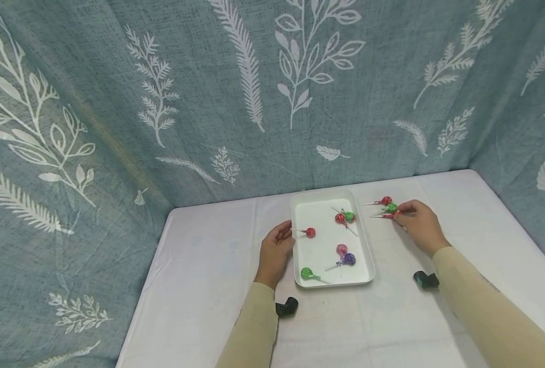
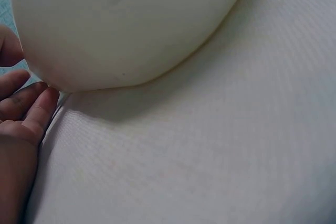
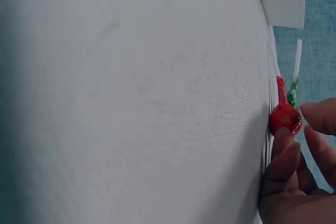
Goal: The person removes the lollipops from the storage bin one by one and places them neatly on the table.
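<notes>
Presently, with the white tray [image 1: 318, 253] as reference, the left hand [image 1: 274, 254] is at its left wall, fingers loosely bent, partway open, tips touching the outside of the wall. Right hand [image 1: 421, 225] is beyond the tray's right side, thumb and fingers bent and drawn near one another at the close red lollipop [image 3: 286, 111]; one fingertip overlaps its ball, but cannot tell whether the hand grips it. Middle green lollipop [image 1: 390, 208] and far red lollipop [image 1: 386, 201] are beside that one, sticks pointing toward the tray. Inside the tray: single red lollipop [image 1: 311, 232] by the left wall; upper green lollipop [image 1: 349, 216] and upper red lollipop [image 1: 340, 219] together toward the far right; pink lollipop [image 1: 342, 249] and purple lollipop [image 1: 349, 259] crossing, nearer right; near green lollipop [image 1: 306, 273] at the near left corner. White cloth [image 1: 203, 286] extends under the tray; patterned curtain [image 1: 263, 153] hangs behind it.
</notes>
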The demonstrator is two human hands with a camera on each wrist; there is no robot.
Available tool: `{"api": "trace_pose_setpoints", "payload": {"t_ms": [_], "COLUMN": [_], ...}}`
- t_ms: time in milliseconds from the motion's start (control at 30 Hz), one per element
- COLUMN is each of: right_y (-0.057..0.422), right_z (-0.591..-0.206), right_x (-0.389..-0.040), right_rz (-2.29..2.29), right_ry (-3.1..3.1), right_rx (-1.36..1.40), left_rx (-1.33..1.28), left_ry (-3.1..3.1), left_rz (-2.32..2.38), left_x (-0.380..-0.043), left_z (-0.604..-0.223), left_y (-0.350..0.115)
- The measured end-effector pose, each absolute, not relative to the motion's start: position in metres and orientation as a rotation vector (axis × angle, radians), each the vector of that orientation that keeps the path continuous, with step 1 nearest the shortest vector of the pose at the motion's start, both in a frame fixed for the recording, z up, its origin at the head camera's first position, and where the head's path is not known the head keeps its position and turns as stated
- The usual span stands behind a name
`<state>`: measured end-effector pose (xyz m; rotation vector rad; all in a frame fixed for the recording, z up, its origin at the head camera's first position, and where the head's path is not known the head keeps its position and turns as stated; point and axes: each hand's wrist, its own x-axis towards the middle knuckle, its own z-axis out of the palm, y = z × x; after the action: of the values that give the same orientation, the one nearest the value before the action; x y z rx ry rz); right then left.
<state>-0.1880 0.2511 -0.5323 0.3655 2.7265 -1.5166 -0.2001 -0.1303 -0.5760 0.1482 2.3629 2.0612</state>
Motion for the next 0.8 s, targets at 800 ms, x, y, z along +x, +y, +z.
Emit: {"api": "trace_pose_setpoints", "payload": {"t_ms": [800], "right_y": [0.245], "right_z": [-0.514], "right_x": [-0.183], "right_rz": [-1.591], "right_ry": [2.765], "right_rx": [0.307], "left_rx": [0.184], "left_ry": [2.355], "left_rz": [2.065], "left_x": [-0.199], "left_z": [-0.578], "left_y": [-0.134]}}
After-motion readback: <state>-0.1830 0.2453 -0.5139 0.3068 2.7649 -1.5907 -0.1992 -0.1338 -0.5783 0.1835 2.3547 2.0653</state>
